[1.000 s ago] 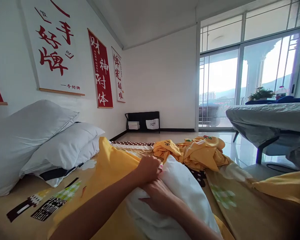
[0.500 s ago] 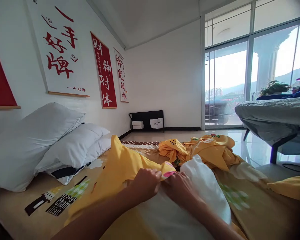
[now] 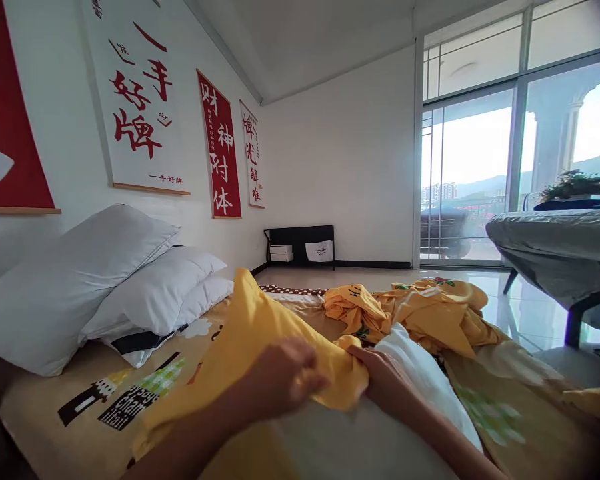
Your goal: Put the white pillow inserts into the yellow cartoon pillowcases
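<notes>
Here the left hand (image 3: 280, 377) is clenched on a fold of the yellow cover (image 3: 260, 333), bunching it up over the white pillow (image 3: 420, 373) that lies on the bed (image 3: 40, 407) right in front of the person. The right hand (image 3: 385, 380) grasps the same yellow cover at its edge, just beside the left hand, and rests against the white pillow. The cover rises in a peak above both hands and hides the near end of the pillow.

Beyond the hands a crumpled heap of yellow bedding (image 3: 420, 310) lies across the bed, close to the far end of the pillow. To the left, three white pillows (image 3: 130, 287) are stacked against the wall, well apart from the hands. The bed sheet carries a dark printed patch with lettering (image 3: 123, 407) that is too small to read.

On the wall hang scrolls (image 3: 140, 107) with large red Chinese characters; a red one (image 3: 220, 147) bears white characters. A low black rack (image 3: 300, 243) with a white bag stands at the far wall.

To the right, a grey-covered table (image 3: 555, 240) stands near the bed's edge, with bare shiny floor (image 3: 520, 313) between them and glass doors (image 3: 470, 173) behind.
</notes>
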The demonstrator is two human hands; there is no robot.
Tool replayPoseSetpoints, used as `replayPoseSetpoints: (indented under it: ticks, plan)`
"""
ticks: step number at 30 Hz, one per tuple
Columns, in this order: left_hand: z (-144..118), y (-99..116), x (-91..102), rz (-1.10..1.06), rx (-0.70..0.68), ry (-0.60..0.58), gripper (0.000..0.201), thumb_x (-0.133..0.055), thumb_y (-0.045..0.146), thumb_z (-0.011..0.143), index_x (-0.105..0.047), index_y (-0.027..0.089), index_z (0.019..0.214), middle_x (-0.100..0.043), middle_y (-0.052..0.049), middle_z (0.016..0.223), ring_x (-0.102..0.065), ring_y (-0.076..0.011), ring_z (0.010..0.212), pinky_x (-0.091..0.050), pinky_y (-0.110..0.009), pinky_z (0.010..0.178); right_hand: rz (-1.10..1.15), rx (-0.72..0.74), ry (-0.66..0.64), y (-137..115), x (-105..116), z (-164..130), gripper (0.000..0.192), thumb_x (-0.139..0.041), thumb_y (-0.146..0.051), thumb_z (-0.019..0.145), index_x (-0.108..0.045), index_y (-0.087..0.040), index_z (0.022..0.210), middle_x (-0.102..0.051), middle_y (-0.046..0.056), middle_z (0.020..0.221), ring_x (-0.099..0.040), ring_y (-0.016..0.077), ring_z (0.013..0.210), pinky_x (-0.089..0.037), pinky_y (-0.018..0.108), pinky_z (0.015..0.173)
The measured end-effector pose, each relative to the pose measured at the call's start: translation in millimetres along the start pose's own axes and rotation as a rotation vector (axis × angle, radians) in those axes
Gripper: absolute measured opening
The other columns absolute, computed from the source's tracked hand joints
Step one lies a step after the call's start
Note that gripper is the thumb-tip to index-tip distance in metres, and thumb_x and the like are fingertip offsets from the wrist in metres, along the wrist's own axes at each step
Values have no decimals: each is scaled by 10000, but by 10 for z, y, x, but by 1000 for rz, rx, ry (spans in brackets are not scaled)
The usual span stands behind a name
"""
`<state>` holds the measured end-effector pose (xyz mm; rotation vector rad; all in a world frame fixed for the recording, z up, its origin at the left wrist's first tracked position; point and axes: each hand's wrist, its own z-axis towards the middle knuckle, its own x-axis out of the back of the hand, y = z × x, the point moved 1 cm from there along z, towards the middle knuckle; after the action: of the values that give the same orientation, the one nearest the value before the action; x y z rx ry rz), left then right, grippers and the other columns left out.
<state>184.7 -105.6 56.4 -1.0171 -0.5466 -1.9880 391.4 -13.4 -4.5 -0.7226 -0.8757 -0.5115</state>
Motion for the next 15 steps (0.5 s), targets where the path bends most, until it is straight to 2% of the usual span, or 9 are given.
replayPoseSetpoints:
  ticks: [1,3,4,5,7,9,10,13,15]
  plan:
    - [-20,-250,90,-56,137,166,200,-499,344,885,-542,195,757,-612,-20,761,-581,-157,721,-460,-284,690,9,12,9,26,16,-33,309,-498,-156,659,-643,-240,919,-704,57,937,-628,213,848,-402,279,687]
    - [-71,-794,236,-58,408,592,182,-523,378,849,-544,198,845,-612,-54,876,-581,-204,868,-461,-365,829,16,54,36,35,94,-91,261,-491,-153,660,-637,-239,859,-704,40,889,-621,195,811,-387,270,671]
    - [-100,-1051,269,-96,551,705,262,-595,403,790,-548,194,942,-607,-85,1013,-567,-237,986,-451,-397,883,15,73,52,18,148,-112,227,-487,-155,671,-629,-237,828,-700,34,865,-616,186,795,-381,267,668]
    - [-133,-1276,273,-190,711,754,365,-653,424,728,-545,188,984,-598,-102,1079,-562,-261,1032,-453,-414,893,14,89,57,-10,205,-127,189,-486,-161,682,-618,-234,795,-694,28,835,-609,176,771,-375,263,661]
    - [-192,-1568,214,-469,892,610,484,-681,495,680,-557,171,1018,-624,-123,1097,-594,-288,1026,-483,-415,858,0,119,38,-82,313,-138,105,-493,-173,689,-580,-227,712,-667,16,768,-586,159,717,-368,256,643]
    - [-244,-1635,138,-677,890,403,531,-679,554,672,-578,157,1011,-671,-124,1042,-639,-287,950,-516,-385,783,-25,145,29,-137,395,-130,50,-511,-173,652,-520,-216,629,-632,16,756,-562,153,706,-374,250,640]
    - [-266,-1608,115,-728,856,346,543,-683,568,672,-585,153,1008,-686,-124,1024,-652,-283,918,-525,-369,749,-18,154,39,-147,424,-121,55,-517,-174,631,-491,-213,602,-617,19,774,-553,152,716,-383,246,643]
    - [-300,-1436,131,-812,815,329,535,-712,551,668,-601,145,999,-706,-126,996,-670,-265,858,-532,-345,701,142,167,87,-82,461,-78,110,-547,-231,624,-447,-214,581,-596,28,846,-541,159,760,-424,245,668]
    - [-290,-1340,189,-879,805,321,524,-710,542,676,-619,138,997,-714,-130,971,-673,-257,830,-532,-345,690,303,138,44,13,452,-53,170,-567,-311,658,-449,-220,576,-601,20,791,-538,165,730,-435,252,650]
